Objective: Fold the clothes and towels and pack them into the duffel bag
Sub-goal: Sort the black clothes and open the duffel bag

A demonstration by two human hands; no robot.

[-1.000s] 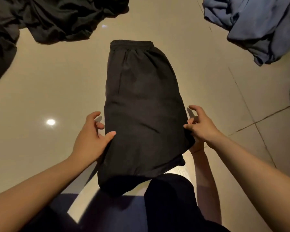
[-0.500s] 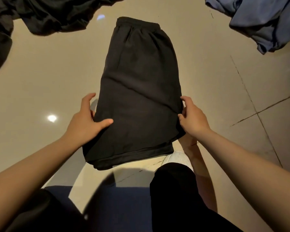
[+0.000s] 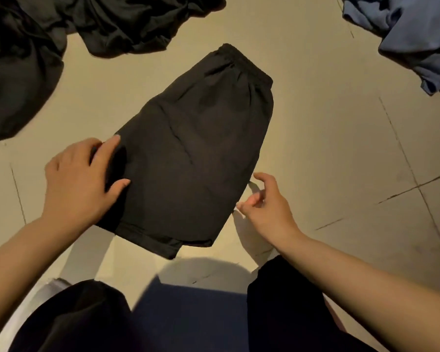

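Where the pale glossy tiled floor (image 3: 315,153) lies before my knees, a pair of black woven shorts with a gathered elastic waistband (image 3: 196,153) lies flat, folded in half lengthwise, waistband pointing away to the upper right, hems toward me at the lower left.

My left hand (image 3: 79,181): resting on the near left edge of the shorts, thumb on top of the cloth, fingers curled about the side edge with a fold of fabric gripped between them.

My right hand (image 3: 267,204): just beside the right edge of the shorts, near the hem corner, fingers loosely bent and spread, holding nothing; whether a fingertip touches the cloth I cannot tell.

Item, upper left: a heap of crumpled black garments (image 3: 61,34), unfolded, on the floor, apart from the shorts.

Item, upper right corner: a crumpled slate-blue garment (image 3: 412,34), unfolded, on the floor, well apart from the shorts.

Item, bottom edge: my own legs in black cloth (image 3: 285,313), one to each side, with a dark navy fabric surface (image 3: 188,321) between them, nearest to me.

Dark grout lines cross the floor tiles at right.
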